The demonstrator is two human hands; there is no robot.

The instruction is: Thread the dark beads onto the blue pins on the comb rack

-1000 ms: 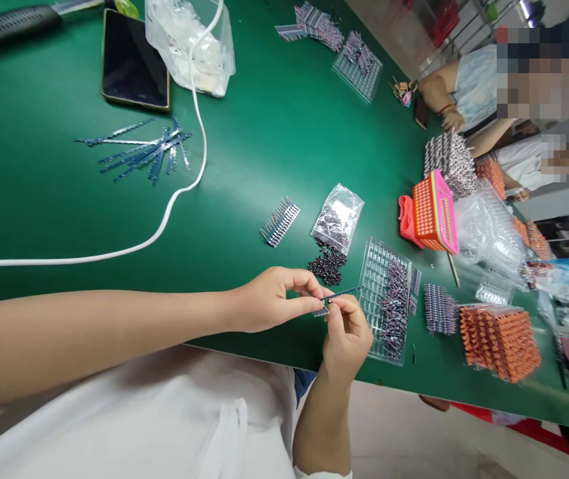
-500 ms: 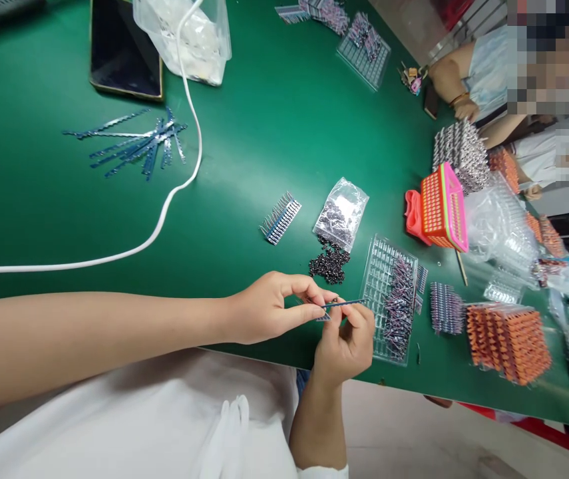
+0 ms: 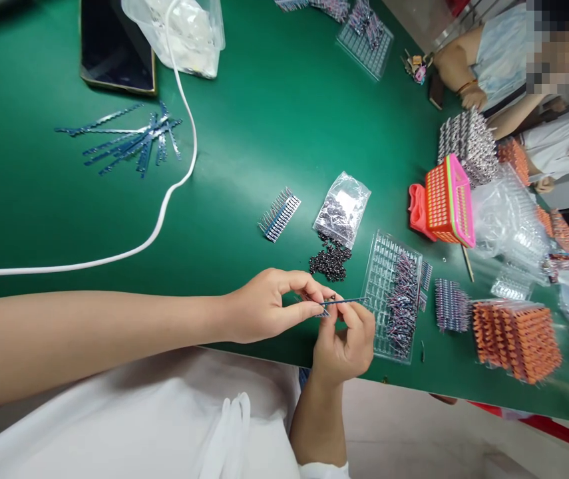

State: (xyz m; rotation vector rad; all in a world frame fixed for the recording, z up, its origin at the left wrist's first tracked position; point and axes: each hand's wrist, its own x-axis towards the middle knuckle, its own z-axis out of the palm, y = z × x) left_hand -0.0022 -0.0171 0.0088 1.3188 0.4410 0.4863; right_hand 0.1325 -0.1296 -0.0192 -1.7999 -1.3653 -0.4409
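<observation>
My left hand (image 3: 269,306) pinches a narrow blue strip (image 3: 347,301) between thumb and forefinger, with small pieces showing under its fingertips. My right hand (image 3: 347,342) meets it there, its thumb and fingers closed at the strip, where a tiny dark part sits at the fingertips, too small to make out. Just beyond the hands lie a heap of small dark beads (image 3: 331,261) and a clear plastic bag (image 3: 343,209) of the same beads. Close by on the right is a clear compartmented tray (image 3: 377,269) bearing a pile of thin purplish pieces (image 3: 404,306).
A blue strip set with pins (image 3: 280,214) lies on the green table (image 3: 244,133). Loose blue strips (image 3: 139,140), a white cable (image 3: 164,206) and a tablet-like device (image 3: 117,50) are left. An orange-pink basket (image 3: 448,203) and orange stacks (image 3: 516,340) stand right; other people sit beyond.
The view has shifted slightly, so the things on the table sit a little differently in it. Both hands stay together at the blue strip, with only slight finger movement.
</observation>
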